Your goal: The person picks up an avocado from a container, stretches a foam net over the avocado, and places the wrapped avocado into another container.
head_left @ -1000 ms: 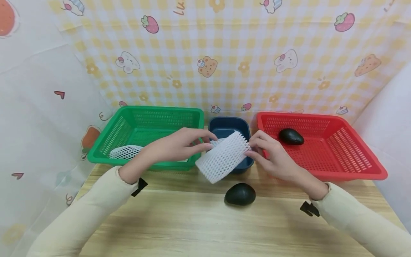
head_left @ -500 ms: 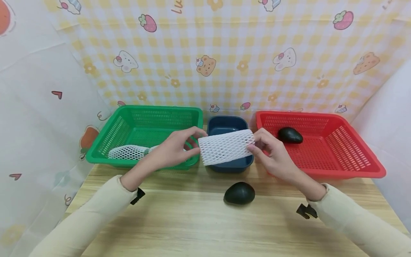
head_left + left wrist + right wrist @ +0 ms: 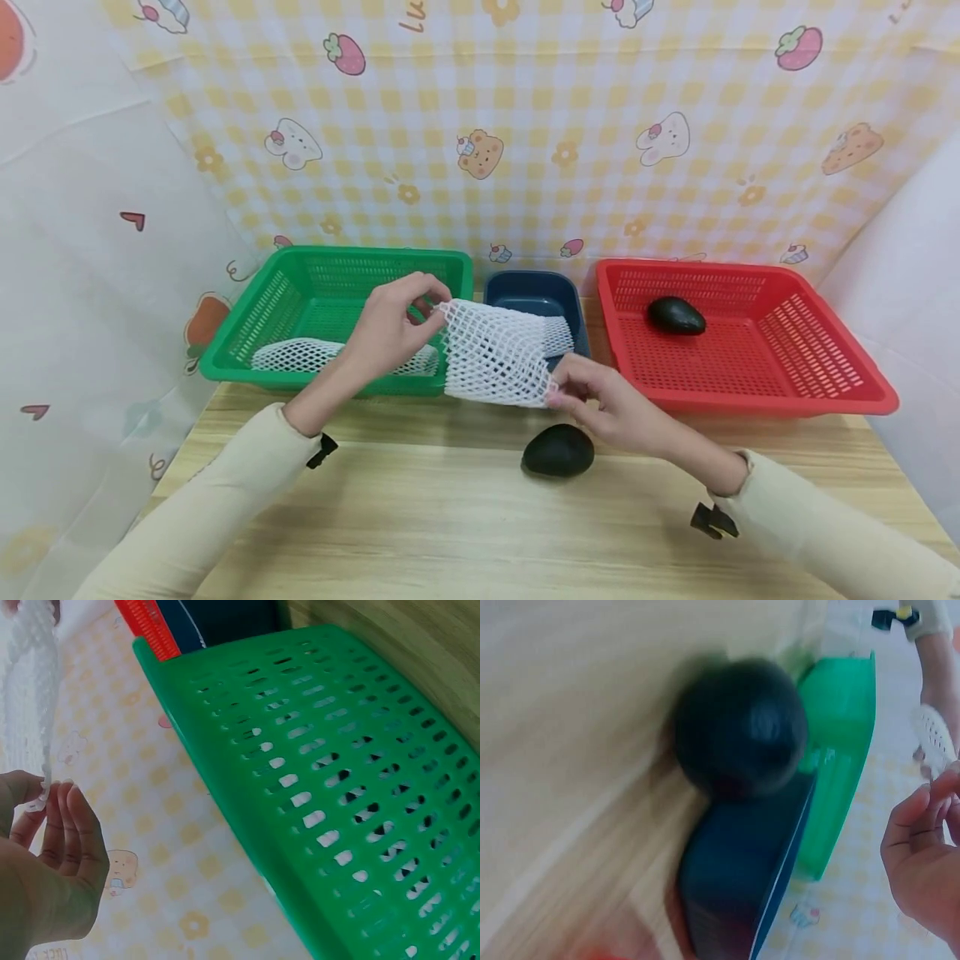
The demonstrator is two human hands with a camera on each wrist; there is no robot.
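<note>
A white foam fruit net [image 3: 491, 354] is stretched between my two hands in the head view, above the front of the blue bin [image 3: 536, 282]. My left hand [image 3: 393, 321] pinches its upper left corner between thumb and fingers, beside the green basket. My right hand [image 3: 603, 404] pinches the lower right corner. In the left wrist view, the left hand [image 3: 60, 859] holds the net's edge [image 3: 30, 735]. A dark avocado [image 3: 558, 451] lies on the table just below the net. More white netting [image 3: 558, 337] shows inside the bin behind the held net.
The green basket [image 3: 213, 350] on the left holds white-netted items [image 3: 292, 356], partly hidden by the left arm. On the right, a red basket [image 3: 787, 404] has one dark avocado [image 3: 676, 316] in it. A patterned cloth [image 3: 525, 108] hangs behind.
The net has shifted left and turned from tilted to spread wide. My left hand has taken hold of its upper left corner; my right hand has moved down and left with its other corner.
</note>
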